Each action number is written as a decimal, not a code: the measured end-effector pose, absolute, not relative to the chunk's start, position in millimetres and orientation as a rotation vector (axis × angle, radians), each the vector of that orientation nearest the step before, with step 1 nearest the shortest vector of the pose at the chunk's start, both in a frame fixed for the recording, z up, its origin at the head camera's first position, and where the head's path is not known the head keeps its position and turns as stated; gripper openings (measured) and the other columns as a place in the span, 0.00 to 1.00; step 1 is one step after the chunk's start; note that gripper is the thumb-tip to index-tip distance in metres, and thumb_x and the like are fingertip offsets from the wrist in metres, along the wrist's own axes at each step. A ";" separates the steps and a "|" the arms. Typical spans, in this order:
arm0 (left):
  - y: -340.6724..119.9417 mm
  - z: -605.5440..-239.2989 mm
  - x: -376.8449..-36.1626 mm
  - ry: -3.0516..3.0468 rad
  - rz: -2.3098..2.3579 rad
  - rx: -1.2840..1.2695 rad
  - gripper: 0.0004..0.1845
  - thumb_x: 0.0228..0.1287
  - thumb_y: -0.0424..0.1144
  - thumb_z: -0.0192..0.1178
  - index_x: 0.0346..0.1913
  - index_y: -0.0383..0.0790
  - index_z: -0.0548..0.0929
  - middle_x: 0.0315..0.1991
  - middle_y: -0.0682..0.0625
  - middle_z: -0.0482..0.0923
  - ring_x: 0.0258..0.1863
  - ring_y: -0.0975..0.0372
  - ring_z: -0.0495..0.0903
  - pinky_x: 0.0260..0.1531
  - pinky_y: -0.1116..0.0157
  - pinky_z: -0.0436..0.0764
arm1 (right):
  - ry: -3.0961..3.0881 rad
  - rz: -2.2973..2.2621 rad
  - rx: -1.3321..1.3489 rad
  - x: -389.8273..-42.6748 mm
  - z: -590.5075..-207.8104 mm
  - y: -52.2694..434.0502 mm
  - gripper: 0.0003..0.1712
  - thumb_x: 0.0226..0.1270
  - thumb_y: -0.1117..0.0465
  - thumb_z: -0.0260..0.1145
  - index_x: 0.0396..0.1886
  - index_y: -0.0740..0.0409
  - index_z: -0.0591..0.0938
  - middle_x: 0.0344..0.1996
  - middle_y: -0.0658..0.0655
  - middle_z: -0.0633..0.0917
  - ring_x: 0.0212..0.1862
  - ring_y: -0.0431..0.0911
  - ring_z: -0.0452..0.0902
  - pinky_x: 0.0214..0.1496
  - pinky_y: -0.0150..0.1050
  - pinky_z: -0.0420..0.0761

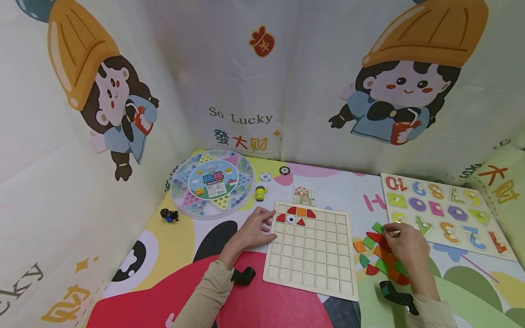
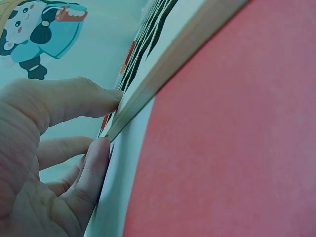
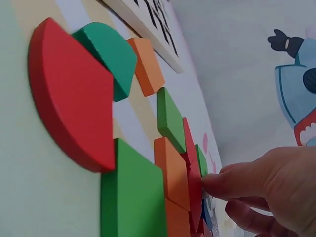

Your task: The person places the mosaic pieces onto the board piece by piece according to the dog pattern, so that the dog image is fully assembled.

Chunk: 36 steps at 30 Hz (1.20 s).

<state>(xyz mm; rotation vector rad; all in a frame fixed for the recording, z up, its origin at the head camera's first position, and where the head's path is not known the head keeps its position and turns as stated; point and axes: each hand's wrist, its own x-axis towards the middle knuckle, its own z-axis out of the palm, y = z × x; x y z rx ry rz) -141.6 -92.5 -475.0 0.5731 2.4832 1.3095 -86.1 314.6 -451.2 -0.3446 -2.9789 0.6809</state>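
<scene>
The left hand point(image 1: 252, 231), loosely spread, touches the left edge of the board point(image 1: 310, 255), while the half-curled right hand point(image 1: 410, 246), its hold unclear, meets pieces point(image 1: 381, 265) beside the board's right, likely light, stiff, best pinched by their sides.

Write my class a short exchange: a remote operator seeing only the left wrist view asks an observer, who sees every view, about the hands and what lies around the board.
Operator: From the left wrist I see just the left hand, touching the board at its edge. Where is the right hand?
Observer: The head view shows it at the loose coloured pieces, to the right of the board.
Operator: And what lies just beyond the board's far edge?
Observer: A small picture card, flat on the table covering.
</scene>
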 end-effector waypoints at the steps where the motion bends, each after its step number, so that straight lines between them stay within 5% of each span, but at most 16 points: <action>1: -92.6 -475.2 -141.6 2.483 1.313 0.577 0.38 0.56 0.35 0.71 0.70 0.33 0.69 0.52 0.45 0.68 0.41 0.60 0.79 0.44 0.67 0.82 | -2.981 0.683 -0.343 -86.2 -451.2 314.8 0.16 0.62 0.65 0.68 0.47 0.71 0.84 0.37 0.70 0.85 0.37 0.60 0.76 0.31 0.45 0.70; 8: -92.5 -476.8 -142.4 2.481 1.311 0.575 0.38 0.57 0.36 0.71 0.71 0.34 0.69 0.51 0.46 0.68 0.41 0.61 0.79 0.44 0.69 0.81 | -2.996 0.693 -0.346 -87.3 -450.8 316.1 0.19 0.60 0.65 0.70 0.48 0.72 0.83 0.39 0.71 0.82 0.40 0.63 0.75 0.36 0.53 0.74; 15: -92.7 -475.9 -142.6 2.476 1.309 0.558 0.38 0.57 0.36 0.71 0.71 0.35 0.69 0.51 0.47 0.68 0.42 0.62 0.78 0.43 0.70 0.80 | -3.009 0.643 -0.400 -86.1 -449.4 316.9 0.19 0.59 0.62 0.72 0.44 0.73 0.84 0.36 0.70 0.81 0.34 0.58 0.72 0.28 0.44 0.69; 25: -93.1 -476.2 -142.5 2.484 1.301 0.563 0.38 0.57 0.36 0.71 0.71 0.34 0.69 0.51 0.46 0.68 0.42 0.62 0.79 0.44 0.69 0.81 | -3.112 0.682 -0.289 -84.6 -444.6 321.0 0.18 0.63 0.60 0.69 0.47 0.71 0.84 0.39 0.70 0.80 0.38 0.59 0.72 0.34 0.50 0.71; 31: -93.4 -476.4 -142.2 2.488 1.291 0.566 0.38 0.57 0.36 0.71 0.71 0.34 0.69 0.51 0.46 0.68 0.41 0.62 0.78 0.43 0.69 0.81 | -3.140 0.689 -0.276 -84.0 -445.6 323.0 0.21 0.64 0.61 0.68 0.53 0.71 0.82 0.30 0.62 0.79 0.34 0.55 0.70 0.30 0.44 0.67; 36: -93.3 -476.1 -142.4 2.491 1.291 0.569 0.38 0.57 0.36 0.71 0.71 0.35 0.69 0.51 0.47 0.68 0.41 0.62 0.78 0.44 0.69 0.81 | -3.125 0.655 -0.325 -86.4 -446.1 324.7 0.24 0.63 0.60 0.70 0.53 0.73 0.81 0.32 0.66 0.82 0.33 0.55 0.72 0.29 0.43 0.69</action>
